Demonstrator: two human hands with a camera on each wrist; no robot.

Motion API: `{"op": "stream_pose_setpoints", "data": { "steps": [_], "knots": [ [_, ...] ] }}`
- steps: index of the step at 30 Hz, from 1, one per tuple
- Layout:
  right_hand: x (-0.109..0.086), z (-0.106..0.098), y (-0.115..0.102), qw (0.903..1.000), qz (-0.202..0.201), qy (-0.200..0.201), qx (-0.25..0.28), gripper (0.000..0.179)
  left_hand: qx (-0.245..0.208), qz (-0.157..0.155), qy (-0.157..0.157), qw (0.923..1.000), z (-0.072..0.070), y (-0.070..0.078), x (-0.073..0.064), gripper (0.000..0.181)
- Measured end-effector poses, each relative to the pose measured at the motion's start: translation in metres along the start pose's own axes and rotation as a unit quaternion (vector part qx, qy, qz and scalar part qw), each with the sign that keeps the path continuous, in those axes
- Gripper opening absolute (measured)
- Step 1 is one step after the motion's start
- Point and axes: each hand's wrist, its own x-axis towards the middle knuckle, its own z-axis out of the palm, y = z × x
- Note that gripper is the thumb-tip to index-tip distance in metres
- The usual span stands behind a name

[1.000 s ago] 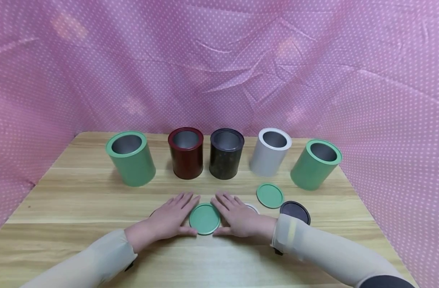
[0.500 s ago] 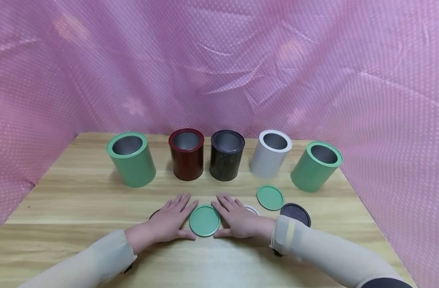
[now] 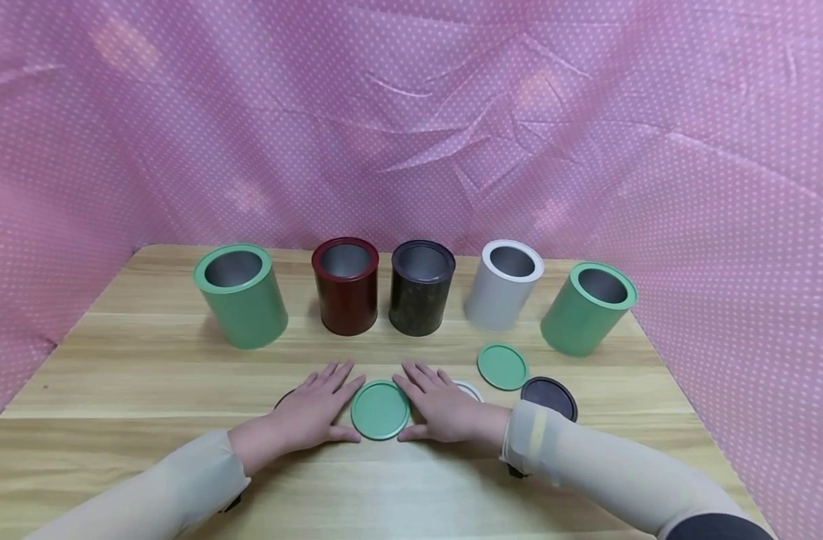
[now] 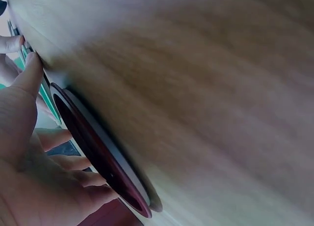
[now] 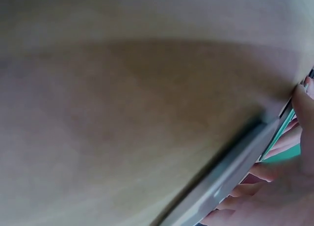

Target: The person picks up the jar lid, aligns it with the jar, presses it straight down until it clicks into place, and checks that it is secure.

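Note:
A green lid [image 3: 380, 409] lies on the table between the two hands. The left hand [image 3: 316, 409] is spread palm down at its left side, fingers extended. Under that palm is a dark red lid [image 4: 98, 142], mostly covered in the head view. To the right of the green lid, the right hand [image 3: 442, 409] lies palm down with straight fingers, its thumb close to the lid's edge. A white lid [image 3: 470, 390] shows partly from beneath it. Neither hand grips anything.
Along the back stand a green can [image 3: 247, 311], a dark red can [image 3: 346, 304], a black can [image 3: 418, 304], a white can [image 3: 497, 300] and another green can [image 3: 580, 319], all uncovered. Another green lid [image 3: 503, 367] and a black lid [image 3: 549, 397] lie at the right.
The left hand has drawn slightly left, away from the middle green lid. The right hand keeps nearly the same place, and the cans and lids stay put.

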Motion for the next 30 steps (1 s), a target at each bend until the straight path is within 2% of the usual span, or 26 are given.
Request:
{"op": "stream_pose_setpoints", "data": {
  "steps": [8, 15, 30],
  "knots": [
    [-0.0081, 0.0001, 0.0008, 0.9999, -0.013, 0.005, 0.0, 0.083, 0.01, -0.006, 0.013, 0.9999, 0.004, 0.0106, -0.0044, 0.081],
    [-0.0064, 0.0009, 0.0029, 0.9998, -0.012, 0.012, -0.011, 0.082, 0.02, 0.002, 0.023, 0.9995, 0.0057, 0.0097, -0.0011, 0.08],
    [-0.0055, 0.0014, 0.0003, 0.9986, -0.022, 0.039, -0.028, 0.08, 0.02, 0.002, 0.022, 0.9995, 0.0047, 0.0075, 0.0011, 0.079]
  ]
}}
